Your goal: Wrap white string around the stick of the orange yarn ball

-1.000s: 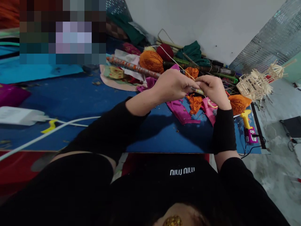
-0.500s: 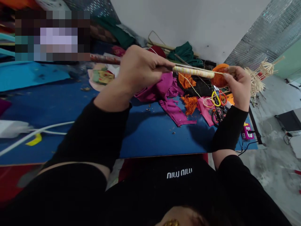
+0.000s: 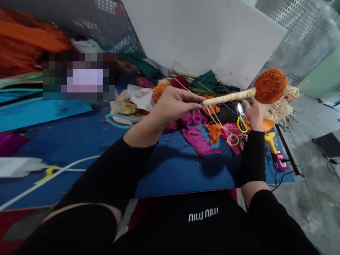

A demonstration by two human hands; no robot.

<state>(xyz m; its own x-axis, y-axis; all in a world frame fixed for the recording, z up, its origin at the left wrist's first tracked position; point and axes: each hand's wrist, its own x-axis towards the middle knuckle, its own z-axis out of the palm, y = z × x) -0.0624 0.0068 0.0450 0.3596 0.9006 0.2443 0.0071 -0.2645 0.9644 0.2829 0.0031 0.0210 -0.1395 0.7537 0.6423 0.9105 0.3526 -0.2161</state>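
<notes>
My left hand (image 3: pixel 180 101) pinches the plain end of a stick (image 3: pixel 228 97) wrapped in cream and yellow yarn. An orange cloth-covered ball (image 3: pixel 271 85) forms the stick's right end, raised above the table. Just under that ball is my right hand (image 3: pixel 255 112), thumb upright near the wrapping; its other fingers are mostly hidden, and I cannot tell whether it grips the stick. A loose pale yarn strand (image 3: pixel 218 122) hangs from near my left fingertips down to a loop on the table. Yellow-and-red-handled scissors (image 3: pixel 242 124) lie by my right wrist.
Purple cloth (image 3: pixel 198 141) and orange scraps (image 3: pixel 213 131) lie on the blue table (image 3: pixel 175 177). At the right edge are a yellow glue gun (image 3: pixel 271 141) and a pink power socket (image 3: pixel 281 161). A white cable (image 3: pixel 61 165) crosses the left side. Bundled pale sticks (image 3: pixel 278 111) stand behind.
The orange ball has come up into plain view on the right. My right hand has moved down and left, off the strand stretched along the stick, which now hangs loose below it.
</notes>
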